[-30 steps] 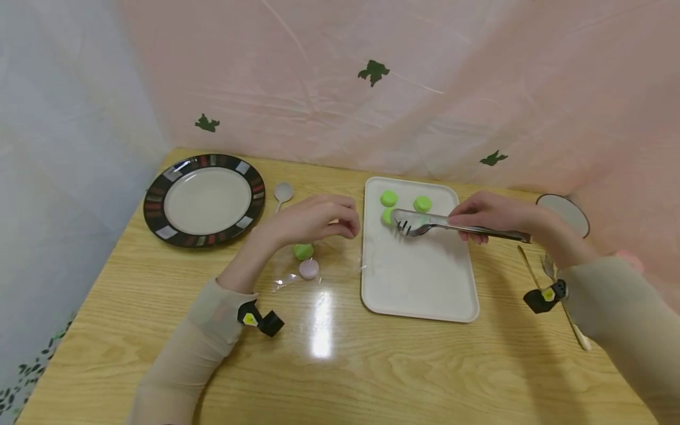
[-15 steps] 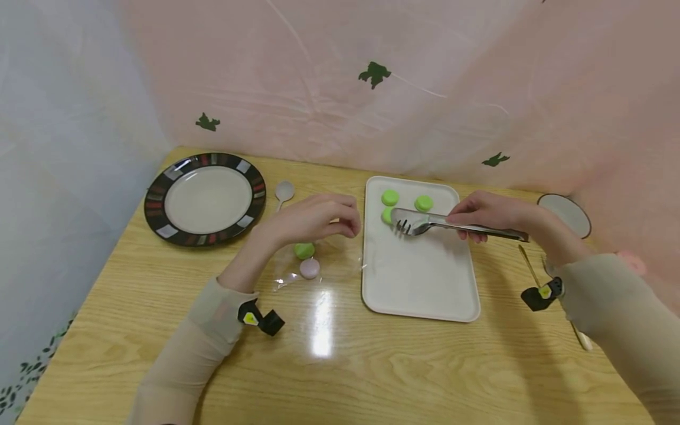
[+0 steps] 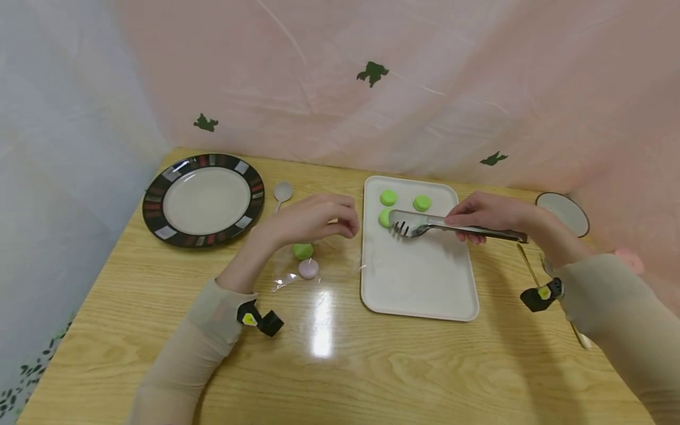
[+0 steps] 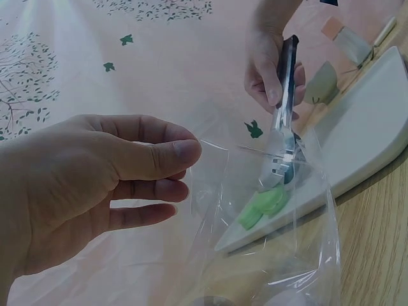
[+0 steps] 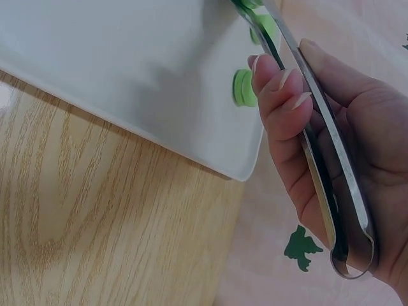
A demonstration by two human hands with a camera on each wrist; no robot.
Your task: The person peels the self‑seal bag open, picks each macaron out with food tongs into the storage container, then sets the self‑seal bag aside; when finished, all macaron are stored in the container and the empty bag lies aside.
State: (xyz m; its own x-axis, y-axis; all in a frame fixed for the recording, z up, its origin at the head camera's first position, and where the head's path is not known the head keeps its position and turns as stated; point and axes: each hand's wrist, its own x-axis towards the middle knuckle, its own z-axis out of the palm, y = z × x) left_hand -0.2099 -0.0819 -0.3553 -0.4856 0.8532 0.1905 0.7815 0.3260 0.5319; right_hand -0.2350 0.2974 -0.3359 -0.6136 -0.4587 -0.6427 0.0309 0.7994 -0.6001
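Note:
With thumb and fingertips my left hand [image 3: 321,217] pinches the edge of a clear plastic bag [image 4: 312,277]. A green macaron [image 3: 303,251] and a pale pink macaron [image 3: 309,270] show through the bag below that hand. My right hand [image 3: 482,215] grips metal serving tongs [image 5: 331,137], their head over the upper part of a white rectangular tray [image 3: 419,286]. Several green macarons [image 3: 388,198] lie at the tray's far end, one partly hidden by the tongs' head. Whether a macaron sits between the tongs' ends, I cannot tell.
A dark-rimmed plate [image 3: 207,200] stands at the back left, beside a spoon [image 3: 283,191]. Right of the tray are a rimmed round dish [image 3: 564,213] and slim cutlery [image 3: 528,262], partly behind the right forearm. A pink fabric backdrop [image 3: 319,88] rises behind the wooden table [image 3: 340,378].

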